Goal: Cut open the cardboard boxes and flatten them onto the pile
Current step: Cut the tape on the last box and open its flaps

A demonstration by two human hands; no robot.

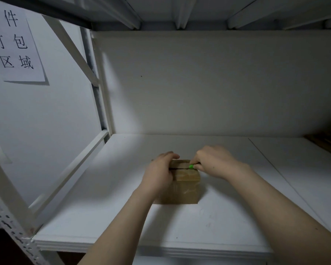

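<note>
A white board shelf (103, 217), set in a white metal rack (11, 192) and made of two panels meeting at a seam towards the right, carries one small brown cardboard box (187, 190) near its middle.

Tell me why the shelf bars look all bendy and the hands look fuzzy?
Head view: the wide-angle lens bows the white shelf frame near the edges; dim light darkens the corners, the shelf board brightest near its back; the left hand, the right hand gripping a green-handled cutter, and the cardboard box look slightly blurred; the paper sign casts a shadow.
</note>
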